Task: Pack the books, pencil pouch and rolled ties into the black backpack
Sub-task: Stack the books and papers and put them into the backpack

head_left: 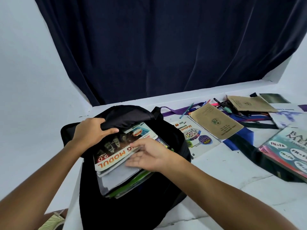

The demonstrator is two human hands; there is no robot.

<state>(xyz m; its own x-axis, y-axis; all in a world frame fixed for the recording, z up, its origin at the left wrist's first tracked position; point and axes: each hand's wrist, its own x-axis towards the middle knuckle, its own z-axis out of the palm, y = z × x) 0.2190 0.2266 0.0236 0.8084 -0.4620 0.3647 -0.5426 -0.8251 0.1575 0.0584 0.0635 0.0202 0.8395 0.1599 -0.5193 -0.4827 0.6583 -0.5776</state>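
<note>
The black backpack (132, 188) lies open on the white bench (224, 180), its flap pinched and held back by the left hand (90, 132). The right hand (149, 155), fingers straight, is pressed against a stack of books (114, 156) half inside. The stack should be pushed squarely so no corners are snagged. More books (216, 123) are left beside it, well clear of the bench edge.

Black backpack (132, 205), navy curtain (166, 47), brown notebook (216, 123)
</note>
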